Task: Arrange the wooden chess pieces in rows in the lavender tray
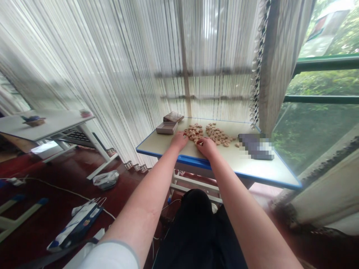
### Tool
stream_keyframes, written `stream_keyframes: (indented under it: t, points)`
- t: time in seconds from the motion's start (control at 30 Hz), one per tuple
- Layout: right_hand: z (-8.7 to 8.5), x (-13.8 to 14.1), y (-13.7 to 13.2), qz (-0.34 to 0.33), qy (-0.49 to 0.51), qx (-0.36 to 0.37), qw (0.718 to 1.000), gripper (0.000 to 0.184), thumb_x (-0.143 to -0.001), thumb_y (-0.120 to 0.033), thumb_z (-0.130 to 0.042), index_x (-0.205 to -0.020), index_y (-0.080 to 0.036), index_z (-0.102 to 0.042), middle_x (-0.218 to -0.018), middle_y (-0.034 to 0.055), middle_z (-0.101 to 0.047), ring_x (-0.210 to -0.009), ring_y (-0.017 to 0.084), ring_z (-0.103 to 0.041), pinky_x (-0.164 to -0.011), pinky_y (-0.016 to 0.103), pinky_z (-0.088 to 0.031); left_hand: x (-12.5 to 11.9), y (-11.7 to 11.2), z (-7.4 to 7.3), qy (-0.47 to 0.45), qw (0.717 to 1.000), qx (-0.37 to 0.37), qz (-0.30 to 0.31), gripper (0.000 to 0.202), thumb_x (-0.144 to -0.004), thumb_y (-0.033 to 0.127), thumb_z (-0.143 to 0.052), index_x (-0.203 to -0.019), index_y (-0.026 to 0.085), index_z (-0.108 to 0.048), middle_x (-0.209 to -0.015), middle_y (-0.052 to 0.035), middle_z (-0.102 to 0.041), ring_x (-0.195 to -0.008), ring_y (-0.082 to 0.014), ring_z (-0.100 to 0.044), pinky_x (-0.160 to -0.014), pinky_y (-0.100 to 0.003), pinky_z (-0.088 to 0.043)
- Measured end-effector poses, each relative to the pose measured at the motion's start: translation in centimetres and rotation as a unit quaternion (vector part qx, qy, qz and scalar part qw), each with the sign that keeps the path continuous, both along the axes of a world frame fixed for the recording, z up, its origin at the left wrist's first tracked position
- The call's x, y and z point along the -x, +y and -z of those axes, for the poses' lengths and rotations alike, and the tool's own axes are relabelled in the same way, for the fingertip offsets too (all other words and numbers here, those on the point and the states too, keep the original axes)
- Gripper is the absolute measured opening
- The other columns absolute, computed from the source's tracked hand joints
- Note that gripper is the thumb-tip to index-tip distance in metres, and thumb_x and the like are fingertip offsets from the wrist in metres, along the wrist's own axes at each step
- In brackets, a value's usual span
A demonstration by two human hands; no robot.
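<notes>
Many round wooden pieces, like Chinese chess pieces [219,135], lie in a loose heap in the middle of a small table. My left hand [179,141] is at the heap's left edge, its fingers bent together against the nearest pieces; what lies between the fingertips is too small to make out. At the near side of the heap, my right hand [206,147] pinches a round wooden piece [198,143] between thumb and fingers. Just behind my left hand stands an open shallow box [167,128], with a patterned box lid [174,117] beyond it.
The pale table [190,152] has a blue edge. A dark, partly pixelated object [255,146] lies on its right side. String curtains [207,86] hang behind it, with a window at right. Another table [56,125] stands at left; a plastic bag [106,180] lies on the floor.
</notes>
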State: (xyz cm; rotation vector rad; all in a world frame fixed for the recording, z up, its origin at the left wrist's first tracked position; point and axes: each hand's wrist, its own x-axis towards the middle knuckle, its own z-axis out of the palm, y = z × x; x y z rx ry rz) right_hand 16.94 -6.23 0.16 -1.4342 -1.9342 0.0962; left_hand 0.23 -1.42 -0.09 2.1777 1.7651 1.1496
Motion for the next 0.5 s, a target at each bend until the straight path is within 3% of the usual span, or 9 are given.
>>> stream_keyframes:
  t: [0.5]
  points:
    - [0.19,0.07,0.15,0.012,0.003,-0.001,1.000,0.013,-0.072,-0.026,-0.058,-0.076,-0.020,-0.069,-0.086,0.0054,-0.064,-0.076,0.016,-0.056,-0.073,0.026,-0.042,0.06,0.21,0.08,-0.021,1.000,0.003,0.005,0.015,-0.075,0.026,-0.058,-0.086,0.018,-0.065,-0.096,-0.0095,-0.057,-0.092,-0.0232,-0.056,-0.090,-0.035,-0.042]
